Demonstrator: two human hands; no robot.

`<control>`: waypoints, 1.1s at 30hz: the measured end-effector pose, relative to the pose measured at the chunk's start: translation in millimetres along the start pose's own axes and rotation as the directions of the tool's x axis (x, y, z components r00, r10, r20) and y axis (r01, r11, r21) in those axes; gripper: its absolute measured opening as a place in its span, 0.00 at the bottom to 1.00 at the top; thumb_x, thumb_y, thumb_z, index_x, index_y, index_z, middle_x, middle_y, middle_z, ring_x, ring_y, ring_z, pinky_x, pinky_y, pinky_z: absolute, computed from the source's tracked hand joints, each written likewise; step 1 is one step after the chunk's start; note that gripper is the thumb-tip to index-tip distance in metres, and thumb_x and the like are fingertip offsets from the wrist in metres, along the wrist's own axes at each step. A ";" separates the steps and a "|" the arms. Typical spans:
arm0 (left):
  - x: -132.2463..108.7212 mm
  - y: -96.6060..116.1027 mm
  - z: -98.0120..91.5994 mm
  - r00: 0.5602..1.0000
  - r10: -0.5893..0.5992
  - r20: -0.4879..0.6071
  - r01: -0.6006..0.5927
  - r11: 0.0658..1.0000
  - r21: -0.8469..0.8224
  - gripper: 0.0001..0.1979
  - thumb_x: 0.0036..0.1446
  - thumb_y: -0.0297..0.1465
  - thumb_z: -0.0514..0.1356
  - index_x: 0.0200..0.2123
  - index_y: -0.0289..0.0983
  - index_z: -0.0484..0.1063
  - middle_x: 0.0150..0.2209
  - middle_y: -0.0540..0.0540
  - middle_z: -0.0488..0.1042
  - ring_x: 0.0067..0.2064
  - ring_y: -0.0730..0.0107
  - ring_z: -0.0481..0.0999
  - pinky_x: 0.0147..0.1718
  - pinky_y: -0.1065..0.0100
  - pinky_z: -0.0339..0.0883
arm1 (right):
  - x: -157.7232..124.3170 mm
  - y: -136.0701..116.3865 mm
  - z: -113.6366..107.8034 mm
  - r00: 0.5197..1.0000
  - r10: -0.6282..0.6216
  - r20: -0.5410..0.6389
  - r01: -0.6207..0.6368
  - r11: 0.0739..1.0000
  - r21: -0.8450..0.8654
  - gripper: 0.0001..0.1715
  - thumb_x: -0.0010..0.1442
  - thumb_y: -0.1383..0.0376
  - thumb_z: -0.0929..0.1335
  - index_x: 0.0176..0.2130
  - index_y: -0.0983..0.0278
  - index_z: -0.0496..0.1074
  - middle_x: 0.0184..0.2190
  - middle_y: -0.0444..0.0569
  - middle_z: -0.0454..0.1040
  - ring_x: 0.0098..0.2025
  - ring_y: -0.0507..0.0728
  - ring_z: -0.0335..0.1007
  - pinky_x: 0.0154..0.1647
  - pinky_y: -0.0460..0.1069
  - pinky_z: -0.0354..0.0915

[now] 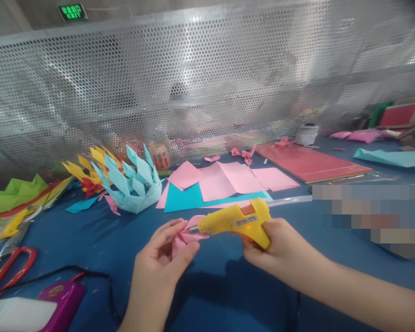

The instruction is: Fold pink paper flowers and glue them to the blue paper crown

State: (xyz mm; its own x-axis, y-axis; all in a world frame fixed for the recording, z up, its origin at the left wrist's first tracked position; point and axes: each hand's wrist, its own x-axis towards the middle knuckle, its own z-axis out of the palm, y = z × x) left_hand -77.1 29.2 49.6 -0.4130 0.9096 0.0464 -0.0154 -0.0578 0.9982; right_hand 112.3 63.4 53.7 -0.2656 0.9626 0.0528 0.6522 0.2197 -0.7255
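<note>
My left hand (161, 258) is closed around a small folded pink paper piece (186, 237), pinching it between thumb and fingers. My right hand (280, 246) grips a yellow glue gun (237, 221) by its handle. The gun's metal nozzle points left and touches the pink paper. Both hands hover above a blue table (228, 286).
A light-blue spiky paper crown (133, 184) and a yellow and red one (86, 173) stand at the back left. Pink sheets (228, 177) and a teal sheet (183, 196) lie behind the hands. Red-handled scissors (10, 265), a black cable and a purple box (60, 297) lie left. A perforated metal screen (207, 83) runs behind.
</note>
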 end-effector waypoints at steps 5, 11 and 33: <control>-0.1 0.1 -0.3 1.000 -0.007 0.004 0.007 1.000 -0.004 0.16 0.37 0.33 0.70 0.34 0.40 0.80 0.46 0.46 0.77 0.41 0.68 0.79 0.39 0.75 0.71 | 0.3 1.4 -0.2 1.000 -0.004 -0.003 0.004 1.000 -0.019 0.11 0.47 0.62 0.61 0.18 0.62 0.58 0.15 0.39 0.53 0.17 0.48 0.48 0.16 0.44 0.49; -0.6 -0.3 -1.2 1.000 -0.020 0.013 0.020 1.000 -0.006 0.16 0.37 0.33 0.71 0.35 0.41 0.80 0.46 0.46 0.77 0.42 0.67 0.78 0.41 0.74 0.71 | -0.3 0.7 -0.5 1.000 -0.028 -0.010 0.028 0.999 -0.033 0.11 0.47 0.64 0.61 0.17 0.62 0.56 0.14 0.39 0.52 0.17 0.48 0.48 0.16 0.44 0.48; 7.1 -4.1 -8.5 0.998 -0.035 0.055 0.036 0.999 -0.017 0.20 0.39 0.35 0.71 0.39 0.39 0.78 0.50 0.43 0.76 0.46 0.63 0.77 0.46 0.69 0.69 | 0.5 -1.5 -5.7 0.995 -0.086 -0.046 0.087 0.996 0.017 0.10 0.49 0.65 0.61 0.19 0.62 0.57 0.15 0.38 0.53 0.18 0.48 0.47 0.15 0.44 0.49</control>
State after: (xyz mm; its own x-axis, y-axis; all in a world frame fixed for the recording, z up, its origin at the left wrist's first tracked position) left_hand -87.7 32.4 45.5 -0.3612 0.9324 0.0133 -0.0454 -0.0318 0.9985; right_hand 115.2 64.4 58.7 -0.2878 0.9464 0.1464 0.6148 0.2998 -0.7295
